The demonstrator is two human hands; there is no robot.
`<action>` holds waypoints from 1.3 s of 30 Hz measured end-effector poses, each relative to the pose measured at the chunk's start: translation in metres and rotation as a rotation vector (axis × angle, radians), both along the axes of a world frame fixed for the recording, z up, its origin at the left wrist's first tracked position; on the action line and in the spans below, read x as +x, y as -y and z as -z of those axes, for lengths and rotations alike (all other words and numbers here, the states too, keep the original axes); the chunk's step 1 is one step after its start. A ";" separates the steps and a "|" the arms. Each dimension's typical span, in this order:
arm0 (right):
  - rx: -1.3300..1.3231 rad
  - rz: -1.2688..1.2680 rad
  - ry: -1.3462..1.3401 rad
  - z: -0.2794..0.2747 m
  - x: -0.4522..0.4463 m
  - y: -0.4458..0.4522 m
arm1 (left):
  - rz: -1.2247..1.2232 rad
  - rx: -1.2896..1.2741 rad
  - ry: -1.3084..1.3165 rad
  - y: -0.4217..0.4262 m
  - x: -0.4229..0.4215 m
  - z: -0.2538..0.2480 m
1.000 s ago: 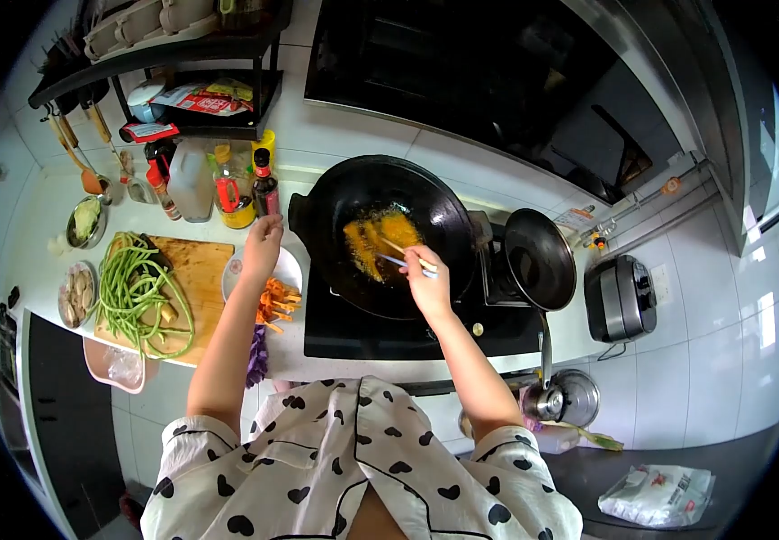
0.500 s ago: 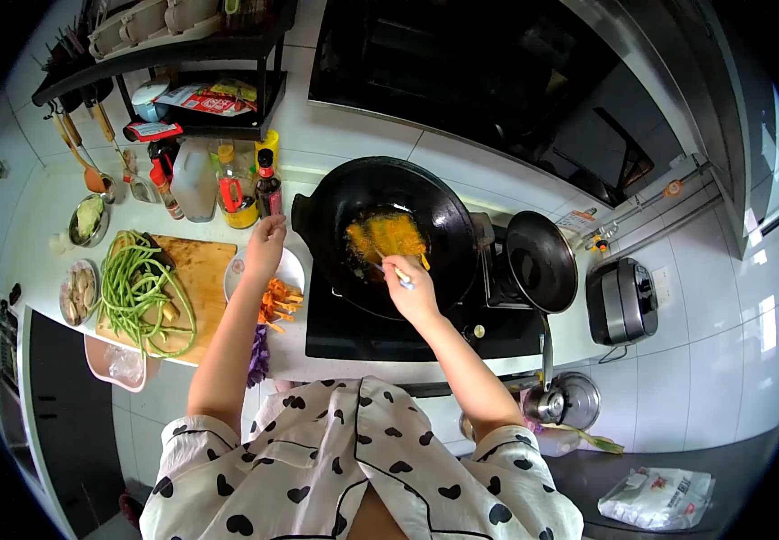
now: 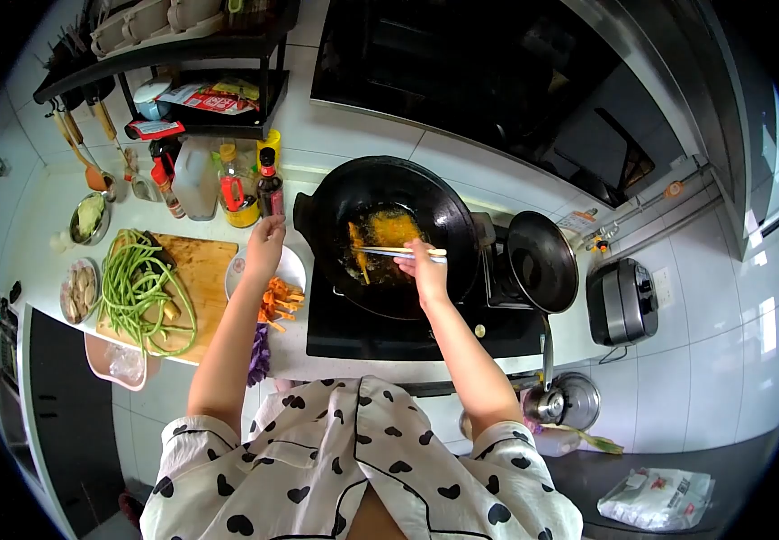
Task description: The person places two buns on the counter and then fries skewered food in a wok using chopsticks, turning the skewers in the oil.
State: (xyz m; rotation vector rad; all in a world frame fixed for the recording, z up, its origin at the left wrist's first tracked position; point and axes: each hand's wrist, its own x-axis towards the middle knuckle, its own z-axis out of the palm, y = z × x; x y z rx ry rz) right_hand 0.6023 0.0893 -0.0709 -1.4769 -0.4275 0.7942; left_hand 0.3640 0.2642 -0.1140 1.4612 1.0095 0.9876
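Note:
My right hand [image 3: 425, 271] is closed around a pair of chopsticks [image 3: 405, 252], held nearly level over the black wok [image 3: 448, 202]. Their tips reach orange-yellow strips [image 3: 359, 249] at the left of the wok; I cannot tell whether they pinch one. Shiny oil surrounds the food, and a larger orange-yellow clump [image 3: 393, 225] lies in the middle. My left hand [image 3: 267, 241] hangs above a white plate [image 3: 291, 263], beside the dark sauce bottle [image 3: 270, 191]. Its fingers are curled together, and what they hold, if anything, is hidden. Orange strips [image 3: 280, 300] lie at the plate's front.
Long green beans [image 3: 138, 292] lie on a wooden cutting board [image 3: 214, 258] at left. An oil bottle [image 3: 237, 191] and other bottles stand along the wall. A frying pan [image 3: 541, 261] sits right of the wok, its handle pointing toward me. Further right is a rice cooker [image 3: 622, 301].
My right hand has moved right and slightly up. The chopsticks have swung to nearly level, tips leftward. Some strips now lie apart from the clump at the left. My left hand stays put.

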 end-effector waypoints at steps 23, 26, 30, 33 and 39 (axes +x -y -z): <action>-0.078 0.030 0.665 -0.029 -0.007 0.008 | -0.009 -0.011 -0.020 -0.002 -0.002 0.004; -0.096 0.010 0.553 -0.021 0.000 0.008 | -0.011 0.000 -0.031 -0.001 -0.002 0.001; -0.134 0.001 0.483 -0.018 -0.005 0.009 | 0.006 -0.004 -0.027 0.001 -0.001 -0.001; -0.080 0.029 0.637 -0.023 -0.012 0.008 | 0.012 -0.016 -0.015 0.000 -0.002 0.001; -0.109 -0.005 0.659 -0.009 -0.005 0.004 | 0.004 -0.017 -0.018 -0.001 -0.003 0.007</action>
